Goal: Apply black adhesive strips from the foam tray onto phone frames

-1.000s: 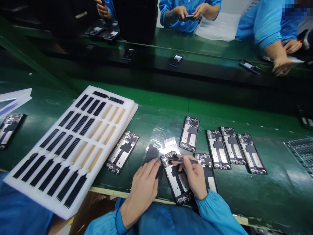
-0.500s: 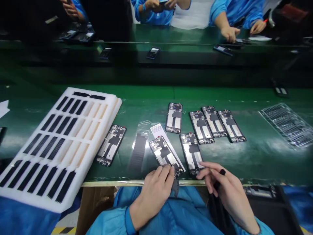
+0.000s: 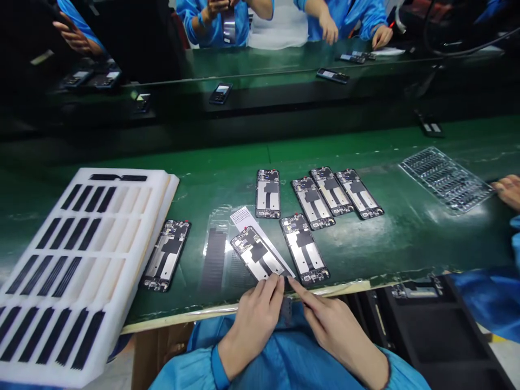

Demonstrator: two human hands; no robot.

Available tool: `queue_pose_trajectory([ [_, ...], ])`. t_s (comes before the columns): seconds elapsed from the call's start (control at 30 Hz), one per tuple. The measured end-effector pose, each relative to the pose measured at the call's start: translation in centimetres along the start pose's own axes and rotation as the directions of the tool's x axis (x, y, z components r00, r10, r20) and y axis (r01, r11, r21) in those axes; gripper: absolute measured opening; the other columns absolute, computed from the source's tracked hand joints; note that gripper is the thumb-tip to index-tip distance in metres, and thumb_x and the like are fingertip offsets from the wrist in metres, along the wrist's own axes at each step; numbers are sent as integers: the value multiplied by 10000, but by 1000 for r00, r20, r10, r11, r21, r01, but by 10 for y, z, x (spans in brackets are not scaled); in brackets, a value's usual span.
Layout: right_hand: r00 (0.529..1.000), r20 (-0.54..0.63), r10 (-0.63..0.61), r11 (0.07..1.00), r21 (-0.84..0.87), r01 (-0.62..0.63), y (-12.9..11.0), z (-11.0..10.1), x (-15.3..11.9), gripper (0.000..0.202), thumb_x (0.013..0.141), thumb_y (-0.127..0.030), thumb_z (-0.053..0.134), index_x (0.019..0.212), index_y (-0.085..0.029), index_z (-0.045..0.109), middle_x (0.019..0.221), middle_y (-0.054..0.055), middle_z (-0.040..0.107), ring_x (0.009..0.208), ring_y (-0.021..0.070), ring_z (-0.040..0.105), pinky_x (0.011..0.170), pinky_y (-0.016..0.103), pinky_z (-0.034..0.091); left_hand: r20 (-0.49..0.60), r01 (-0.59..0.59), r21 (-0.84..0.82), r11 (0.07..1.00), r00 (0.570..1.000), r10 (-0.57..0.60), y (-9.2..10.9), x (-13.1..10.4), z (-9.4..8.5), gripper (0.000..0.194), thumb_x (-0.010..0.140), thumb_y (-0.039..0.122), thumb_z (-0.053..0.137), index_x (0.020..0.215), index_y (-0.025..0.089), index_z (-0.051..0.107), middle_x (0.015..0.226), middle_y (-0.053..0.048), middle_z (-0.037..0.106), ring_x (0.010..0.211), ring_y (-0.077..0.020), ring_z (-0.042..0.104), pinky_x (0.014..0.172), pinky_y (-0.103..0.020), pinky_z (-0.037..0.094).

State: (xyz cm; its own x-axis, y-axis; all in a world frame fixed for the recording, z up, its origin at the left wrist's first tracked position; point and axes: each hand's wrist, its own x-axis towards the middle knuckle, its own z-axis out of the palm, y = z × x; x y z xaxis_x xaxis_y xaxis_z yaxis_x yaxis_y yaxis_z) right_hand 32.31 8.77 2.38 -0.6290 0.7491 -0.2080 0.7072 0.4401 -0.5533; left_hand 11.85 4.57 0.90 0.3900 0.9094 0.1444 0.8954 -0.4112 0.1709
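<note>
An opened phone body (image 3: 258,254) lies tilted at the front edge of the green table, partly over a white perforated strip (image 3: 242,218). My left hand (image 3: 255,319), fingers pressed together, grips its lower end. From the right, my right hand (image 3: 337,325) reaches the same corner, its index fingertip on a small dark piece; its other fingers are curled, and whatever they hold is hidden. Just right of it lies another phone body (image 3: 304,249). Clear sheets with a dark strip (image 3: 215,254) lie to the left.
A white foam tray (image 3: 93,265) with black strips stands at the left, beside a phone body (image 3: 166,254). More phone bodies (image 3: 268,194) lie behind. A clear parts sheet (image 3: 447,179) is at the right, near another person's hand (image 3: 507,190).
My right hand has moved left, from the neighbouring phone body to the one at my left hand. The view has shifted, and another person's hand now shows at the right edge.
</note>
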Motion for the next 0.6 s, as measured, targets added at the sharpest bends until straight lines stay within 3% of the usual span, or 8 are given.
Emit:
queue_pose_trajectory([
  [0.13,999,38,-31,940,-339,42,0,11,6,686,845,-109,466,1524,-202,444,1073,124,781,768,290,774,586,371,622,70,20,-43,999,997,-17,2,2,-5,447,883,24,429,1293,67,600,1269,-166,675,1057,-248,686,776,-304,610],
  [0.2,998,63,-12,897,-440,38,0,8,7,696,826,-122,517,1513,-224,464,1029,123,791,739,300,775,534,355,604,131,97,-56,994,987,-89,2,5,-10,550,838,3,452,1371,102,548,1390,-155,608,1070,-236,689,799,-300,612],
  [0.3,988,145,47,879,-476,28,-5,-8,16,653,820,-140,574,1464,-240,534,881,100,804,700,296,773,542,326,578,228,276,41,960,933,-278,0,12,-18,749,768,-50,458,1488,152,424,1552,-143,436,801,-187,734,598,-276,611],
  [0.37,979,199,55,910,-414,33,-11,-21,28,536,846,-163,584,1374,-250,623,790,68,797,691,284,771,570,309,558,191,349,45,936,917,-351,-7,14,-27,801,751,-61,455,1516,161,375,1587,-138,367,663,-156,714,485,-266,569],
  [0.43,987,153,54,948,-320,-3,-19,-30,46,350,924,-212,545,1241,-255,687,798,43,795,722,259,774,591,286,530,16,412,-71,908,911,-412,-19,12,-39,742,806,-22,474,1514,174,370,1593,-133,359,760,-162,735,548,-252,581],
  [0.47,993,93,72,958,-285,-42,-22,-31,55,277,968,-251,512,1180,-250,691,820,36,796,737,247,774,590,277,512,-110,449,-148,881,878,-466,-26,9,-46,671,854,20,493,1498,181,391,1574,-132,402,871,-179,740,633,-250,594],
  [0.53,988,-25,152,949,-277,-153,-27,-25,73,233,1019,-341,469,1096,-229,659,784,31,784,698,241,767,548,272,464,-319,518,-279,809,744,-587,-41,-2,-59,486,937,138,536,1417,188,481,1444,-129,572,1048,-210,711,807,-264,585],
  [0.6,969,-66,237,908,-339,-245,-27,-12,86,222,1011,-392,498,1046,-209,618,691,36,758,632,262,753,496,278,401,-396,578,-336,743,629,-669,-55,-17,-66,324,969,234,562,1290,192,573,1215,-101,718,1046,-216,713,866,-274,563],
])
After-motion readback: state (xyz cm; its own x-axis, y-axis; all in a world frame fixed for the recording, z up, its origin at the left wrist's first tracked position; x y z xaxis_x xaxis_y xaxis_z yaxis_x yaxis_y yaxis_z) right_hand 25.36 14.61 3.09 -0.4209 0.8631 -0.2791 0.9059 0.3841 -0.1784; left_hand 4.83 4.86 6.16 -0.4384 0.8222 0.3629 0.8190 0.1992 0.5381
